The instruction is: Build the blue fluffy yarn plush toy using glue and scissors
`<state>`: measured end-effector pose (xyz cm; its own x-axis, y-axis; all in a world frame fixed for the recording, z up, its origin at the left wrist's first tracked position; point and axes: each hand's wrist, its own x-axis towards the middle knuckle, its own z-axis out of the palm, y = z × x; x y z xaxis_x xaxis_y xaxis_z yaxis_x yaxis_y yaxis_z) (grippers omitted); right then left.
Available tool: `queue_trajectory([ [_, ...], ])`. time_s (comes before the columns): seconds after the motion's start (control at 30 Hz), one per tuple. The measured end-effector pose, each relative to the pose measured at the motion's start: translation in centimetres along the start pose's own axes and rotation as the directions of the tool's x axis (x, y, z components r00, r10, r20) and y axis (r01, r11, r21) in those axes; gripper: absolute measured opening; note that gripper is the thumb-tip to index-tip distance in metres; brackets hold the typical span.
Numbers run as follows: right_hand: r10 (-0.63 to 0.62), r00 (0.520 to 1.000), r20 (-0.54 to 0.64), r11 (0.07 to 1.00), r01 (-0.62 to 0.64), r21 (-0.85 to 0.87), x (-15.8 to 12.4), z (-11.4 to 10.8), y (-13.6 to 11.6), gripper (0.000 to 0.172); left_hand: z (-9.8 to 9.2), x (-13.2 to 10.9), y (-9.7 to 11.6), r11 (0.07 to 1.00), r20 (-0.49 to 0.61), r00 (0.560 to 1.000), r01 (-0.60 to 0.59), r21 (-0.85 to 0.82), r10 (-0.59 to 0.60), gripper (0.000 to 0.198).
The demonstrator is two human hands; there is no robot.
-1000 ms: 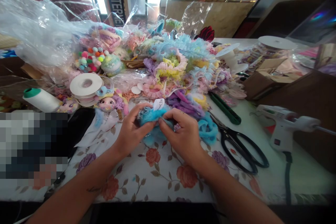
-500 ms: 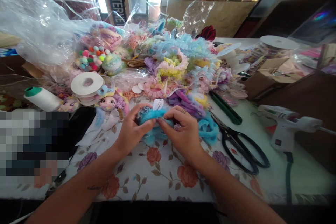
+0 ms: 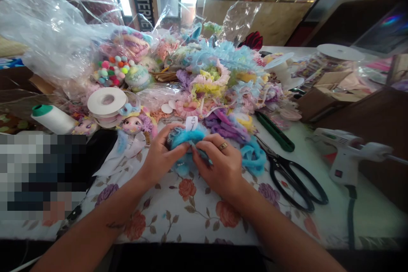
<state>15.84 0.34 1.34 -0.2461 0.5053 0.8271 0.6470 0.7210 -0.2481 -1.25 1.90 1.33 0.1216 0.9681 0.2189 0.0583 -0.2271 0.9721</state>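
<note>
Both my hands meet over a fluffy blue bundle of yarn-like trim [image 3: 186, 138] with a small white tag [image 3: 191, 123] on top. My left hand [image 3: 161, 155] curls round its left side, thumb and fingers pinched on it. My right hand [image 3: 221, 168], a ring on one finger, pinches the bundle's right edge with fingertips pressed together. A loose tail of the same blue trim [image 3: 253, 157] trails to the right of my right hand. All this rests on a floral tablecloth [image 3: 191, 208].
Black scissors [image 3: 295, 180] and a green-handled tool [image 3: 274, 131] lie to the right, a white glue gun [image 3: 347, 153] beyond them. A heap of pastel ruffled trims [image 3: 216, 78], doll heads [image 3: 134, 125], tape spools [image 3: 106, 102], a thread cone [image 3: 52, 118] and plastic bags [image 3: 47, 38] crowd the back.
My right hand has rolled palm-down and slid slightly nearer, showing its ring. The blue bundle sits more gathered between both hands. Nothing else has moved.
</note>
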Motion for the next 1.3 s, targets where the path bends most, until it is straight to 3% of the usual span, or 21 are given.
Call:
queue_trajectory([
  [0.23,0.276,0.961,0.025,0.950,-0.277,0.146,0.4,-0.1,0.1,0.016,0.2,0.1,0.2,0.999,0.011,1.000,0.018,0.041,-0.018,0.030],
  [0.4,0.271,0.962,0.028,0.945,-0.271,0.181,0.3,0.2,0.2,0.015,0.2,0.0,0.4,0.999,0.010,0.999,0.047,0.018,-0.047,0.027],
  [0.5,0.337,0.940,0.051,0.916,-0.340,0.214,0.3,0.3,0.2,0.016,0.1,-0.1,0.4,0.998,0.006,0.998,0.061,0.012,-0.061,0.025],
  [0.6,0.464,0.880,0.102,0.841,-0.474,0.260,0.5,0.2,0.3,0.015,0.0,0.0,0.0,0.993,0.011,0.994,0.112,-0.039,-0.112,0.027],
  [0.73,0.617,0.747,0.246,0.679,-0.664,0.313,1.0,0.0,0.7,0.022,0.0,0.1,-0.6,0.951,0.075,0.973,0.228,-0.209,-0.217,0.029],
  [0.8,0.630,0.715,0.303,0.638,-0.699,0.323,1.2,-0.1,0.9,0.024,0.0,0.1,-0.5,0.912,0.120,0.955,0.295,-0.286,-0.271,0.030],
  [0.93,0.645,0.697,0.313,0.617,-0.717,0.324,1.3,-0.2,1.3,0.027,0.2,0.2,-0.1,0.857,0.154,0.937,0.348,-0.380,-0.312,0.031],
  [1.13,0.648,0.646,0.403,0.514,-0.762,0.395,1.2,-0.3,1.7,0.040,0.2,0.2,0.3,0.846,0.169,0.930,0.367,-0.388,-0.326,0.035],
  [1.3,0.666,0.630,0.398,0.451,-0.766,0.458,1.1,0.0,1.6,0.037,0.2,0.1,0.2,0.831,0.242,0.918,0.390,-0.396,-0.315,0.035],
])
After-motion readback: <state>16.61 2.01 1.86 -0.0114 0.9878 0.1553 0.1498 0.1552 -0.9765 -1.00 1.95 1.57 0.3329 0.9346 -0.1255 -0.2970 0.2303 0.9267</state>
